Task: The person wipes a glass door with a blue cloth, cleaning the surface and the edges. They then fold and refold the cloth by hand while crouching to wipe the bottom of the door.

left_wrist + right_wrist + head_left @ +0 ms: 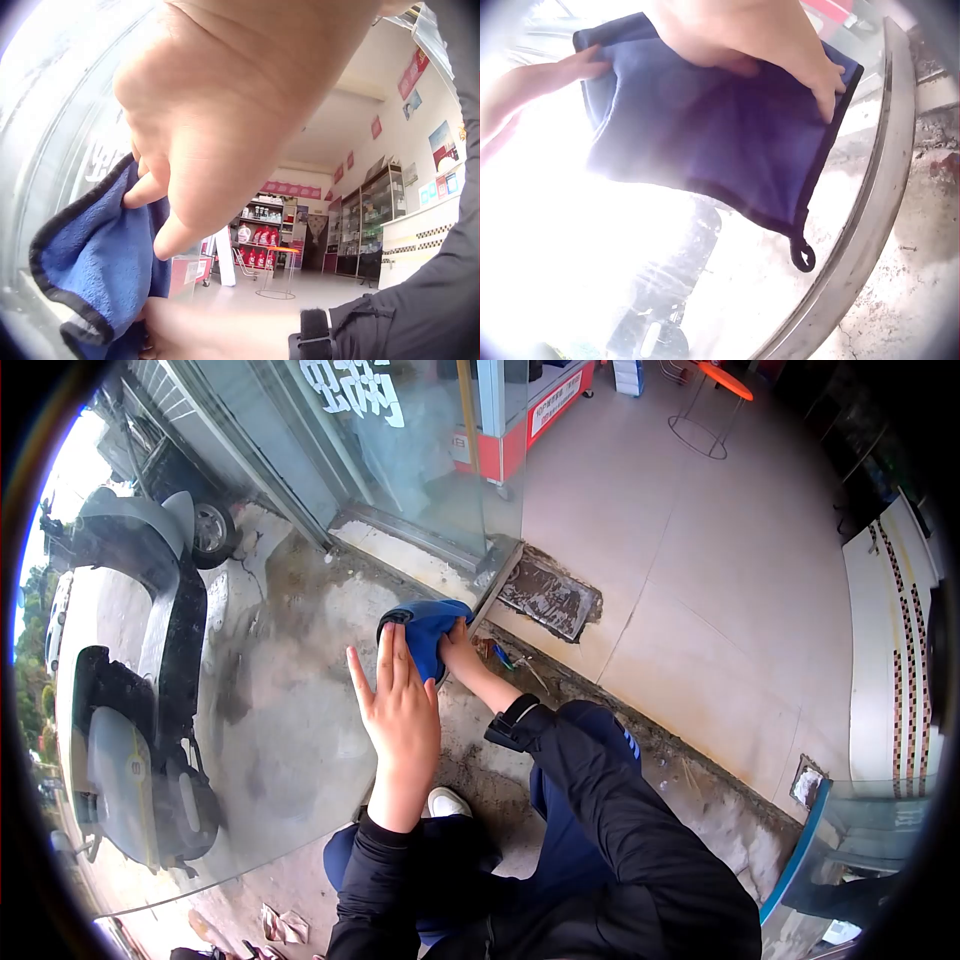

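Note:
A blue cloth (428, 630) with black edging is spread against a glass door pane, its black hanging loop (803, 255) dangling at a lower corner in the right wrist view. My left hand (402, 710) lies along the cloth's left part, fingers straight and touching it. In the left wrist view, that hand (217, 120) looms large above the cloth (97, 262). My right hand (468, 655) grips the cloth on its right side. Its fingers (826, 94) bend over the black edge in the right wrist view.
The door's metal bottom rail (881, 195) curves past the cloth. A scooter (150, 690) shows through the glass on the left. Beyond the threshold lie a tiled shop floor (690, 580), an orange stool (725, 380) and a red-based counter (540, 420). A second glass pane (850, 840) stands lower right.

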The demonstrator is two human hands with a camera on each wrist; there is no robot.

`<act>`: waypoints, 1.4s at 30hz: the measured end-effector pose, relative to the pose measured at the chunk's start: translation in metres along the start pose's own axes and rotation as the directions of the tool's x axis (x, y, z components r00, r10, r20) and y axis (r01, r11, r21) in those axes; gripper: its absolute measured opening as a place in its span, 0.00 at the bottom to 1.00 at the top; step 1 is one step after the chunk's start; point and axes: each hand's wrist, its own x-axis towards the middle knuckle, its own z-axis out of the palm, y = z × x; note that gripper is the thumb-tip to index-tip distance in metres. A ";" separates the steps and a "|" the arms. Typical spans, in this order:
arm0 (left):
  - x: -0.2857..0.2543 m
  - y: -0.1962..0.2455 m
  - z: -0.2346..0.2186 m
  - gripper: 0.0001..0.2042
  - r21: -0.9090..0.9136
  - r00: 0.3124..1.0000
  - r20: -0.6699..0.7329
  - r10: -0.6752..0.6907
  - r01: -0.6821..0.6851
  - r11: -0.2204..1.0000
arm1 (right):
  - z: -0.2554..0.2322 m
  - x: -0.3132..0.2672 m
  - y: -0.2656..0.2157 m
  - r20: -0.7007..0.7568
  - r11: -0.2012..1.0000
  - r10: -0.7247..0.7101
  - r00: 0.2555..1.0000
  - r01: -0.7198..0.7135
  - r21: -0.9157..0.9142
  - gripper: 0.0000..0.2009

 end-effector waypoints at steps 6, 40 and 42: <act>-0.008 0.000 -0.013 0.37 -0.097 0.997 -0.021 -0.070 0.067 0.993 | -0.019 -0.080 -0.099 0.080 0.927 -0.347 0.934 0.355 -0.123 0.39; -0.041 0.002 0.025 0.34 0.058 0.982 0.187 0.000 -0.011 0.998 | 0.047 -0.107 0.005 0.229 0.823 -0.103 0.968 -0.047 0.566 0.43; -0.053 0.000 0.030 0.36 0.034 0.966 0.256 -0.028 0.020 0.999 | 0.055 -0.111 0.015 0.310 0.820 -0.073 0.948 -0.120 0.560 0.43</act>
